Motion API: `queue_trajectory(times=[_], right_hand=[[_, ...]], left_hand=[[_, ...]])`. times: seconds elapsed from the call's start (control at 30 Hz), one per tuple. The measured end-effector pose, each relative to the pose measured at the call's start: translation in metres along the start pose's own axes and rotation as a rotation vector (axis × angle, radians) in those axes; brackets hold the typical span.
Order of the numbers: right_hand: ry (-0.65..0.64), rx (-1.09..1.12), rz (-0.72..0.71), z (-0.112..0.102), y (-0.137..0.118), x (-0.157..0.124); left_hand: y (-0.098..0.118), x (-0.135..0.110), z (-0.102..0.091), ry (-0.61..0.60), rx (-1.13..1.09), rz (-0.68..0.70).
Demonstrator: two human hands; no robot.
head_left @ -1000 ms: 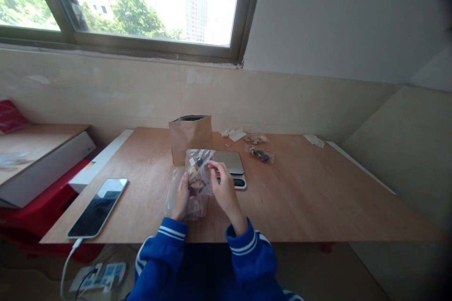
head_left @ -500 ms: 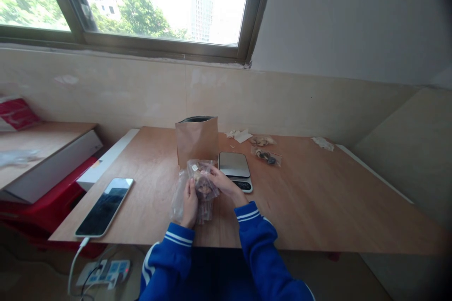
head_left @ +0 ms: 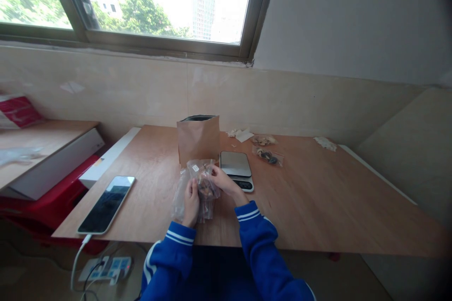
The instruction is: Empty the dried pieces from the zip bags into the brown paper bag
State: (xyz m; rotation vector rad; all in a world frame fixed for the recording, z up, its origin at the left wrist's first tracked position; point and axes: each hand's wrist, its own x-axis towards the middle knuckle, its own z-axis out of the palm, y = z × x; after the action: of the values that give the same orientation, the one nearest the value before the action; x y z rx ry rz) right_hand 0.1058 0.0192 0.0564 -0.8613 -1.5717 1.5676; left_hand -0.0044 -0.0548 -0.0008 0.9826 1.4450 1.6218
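Between my hands is a clear plastic bag [head_left: 206, 189] with brown dried pieces inside and a small white label near its top. My left hand [head_left: 191, 202] grips its left edge, while my right hand [head_left: 222, 179] pinches its upper right side. Other clear plastic bags [head_left: 180, 195] lie beneath it on the table, partly hidden by the left hand. Just behind stands an upright brown paper pouch [head_left: 198, 140], its dark-lined mouth open. A kitchen scale [head_left: 236, 164] with a metal plate and black panel sits close to my right hand.
Two filled clear bags, one with dark pieces [head_left: 269, 156] and one with pale pieces [head_left: 263, 140], lie right of the scale. White paper scraps [head_left: 243, 135] rest by the wall. A charging phone [head_left: 106, 205] lies at the table's left edge, above a power strip [head_left: 106, 269].
The view has shifted slightly. My hands stay on the same bag, and the brown pieces inside it look a little rearranged.
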Motion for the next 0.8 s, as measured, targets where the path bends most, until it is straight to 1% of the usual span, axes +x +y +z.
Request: queue_trajectory(times=[0.1, 0.2, 0.37, 0.5, 0.57, 0.67, 0.8], right_hand=[[-0.016, -0.038, 0.002, -0.001, 0.001, -0.001], [0.03, -0.055, -0.007, 0.0, 0.001, 0.0], [0.128, 0.067, -0.02, 0.006, -0.003, -0.001], [0.173, 0.104, -0.04, 0.008, -0.004, -0.003], [0.206, 0.103, -0.057, 0.008, -0.002, -0.002], [0.256, 0.102, -0.087, 0.009, 0.003, 0.001], [0.245, 0.082, -0.117, 0.013, 0.008, 0.005]], left_hand=[[0.0, 0.0, 0.0, -0.01, -0.039, -0.006], [-0.003, 0.001, 0.0, -0.016, -0.081, -0.014], [-0.007, 0.004, 0.0, 0.062, -0.084, -0.031], [-0.005, 0.004, 0.0, 0.078, -0.102, -0.048], [-0.003, 0.003, 0.0, 0.051, -0.168, -0.096], [-0.002, 0.003, 0.001, -0.032, -0.295, -0.159], [0.001, 0.001, 0.003, -0.087, -0.345, -0.142]])
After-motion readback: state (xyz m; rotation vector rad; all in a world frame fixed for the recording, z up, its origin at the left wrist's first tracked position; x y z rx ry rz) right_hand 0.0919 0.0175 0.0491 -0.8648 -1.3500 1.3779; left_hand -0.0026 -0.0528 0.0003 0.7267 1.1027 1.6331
